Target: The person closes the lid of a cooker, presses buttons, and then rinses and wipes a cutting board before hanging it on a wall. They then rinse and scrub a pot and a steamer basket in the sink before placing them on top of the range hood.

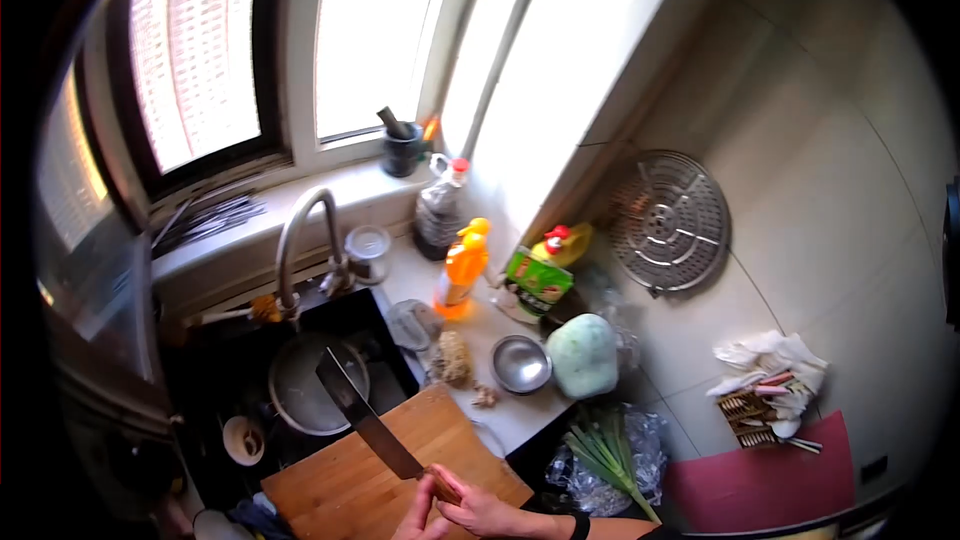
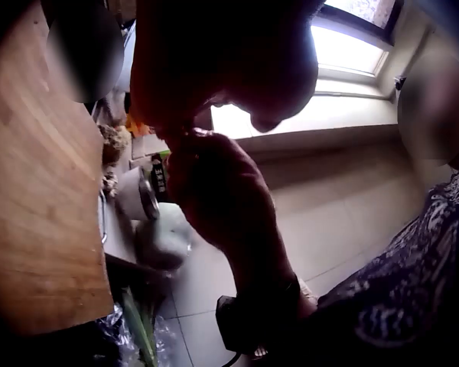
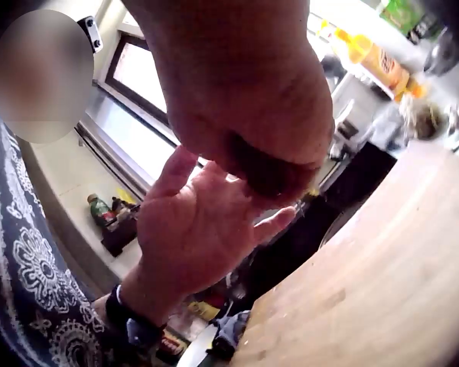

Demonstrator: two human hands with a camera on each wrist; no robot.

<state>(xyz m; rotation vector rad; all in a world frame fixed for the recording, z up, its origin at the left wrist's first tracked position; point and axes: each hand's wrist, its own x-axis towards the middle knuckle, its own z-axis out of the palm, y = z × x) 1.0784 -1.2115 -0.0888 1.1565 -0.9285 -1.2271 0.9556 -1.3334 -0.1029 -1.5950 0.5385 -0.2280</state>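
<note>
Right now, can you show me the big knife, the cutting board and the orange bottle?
Big knife (image 1: 370, 417), head view: blade's middle.
Cutting board (image 1: 455, 440), head view: bare wood.
Orange bottle (image 1: 460, 270), head view: body.

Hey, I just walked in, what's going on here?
Someone's right hand is holding a cleaver, its blade angled out over a wooden cutting board, toward a round pan in the sink. The left hand is right next to the other one; whether it holds the cleaver too is hard to tell.
</note>
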